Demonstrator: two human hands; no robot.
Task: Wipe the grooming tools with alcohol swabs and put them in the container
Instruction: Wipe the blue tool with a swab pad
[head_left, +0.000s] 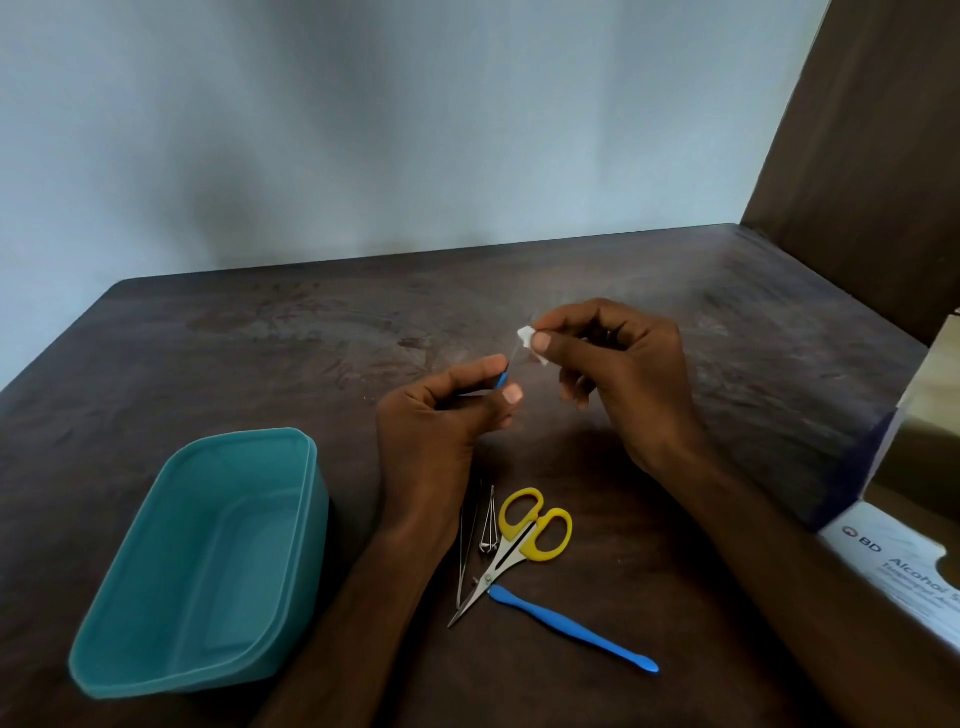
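Head view, single frame.

Dark brown wooden worktop (260, 364) across the middle and lower frame; pale blue-grey wall (363, 130) above; dark brown wooden panel (872, 156) at upper right.

Left hand (447, 415) at centre frame, raised above the worktop. Grip closed: thumb and forefinger pinched on the blue handle end of a thin blue-handled metal tool (503, 378). Slender metal shaft angled up and to the right, faint against the worktop; tip type not discernible.

Right hand (618, 374) just right of centre, also raised. Grip closed: thumb and forefinger pinched on a small white alcohol swab (529, 340), folded around the upper end of the tool shaft. Remaining fingers curled toward the palm.

Teal rectangular plastic container (291, 519) at lower left, open top, standing on the worktop to the left of the left forearm. Nothing visible inside.

Remaining grooming tools grouped at lower centre, between the two forearms, lying flat on the worktop:
- Yellow-handled small scissors with steel blades (519, 540), blades closed, tips toward the lower left.
- Steel tweezers (464, 551), just left of the scissors, partly covered by the left wrist.
- Small steel nail clipper (489, 525), between tweezers and scissor handles.
- Long blue plastic cuticle pusher (571, 626), below the scissors, lying diagonally toward the lower right.

White and navy cardboard box of alcohol swabs (904, 551) at the right edge, top open, cut off by the frame, "BD Alcohol" legible on its side.
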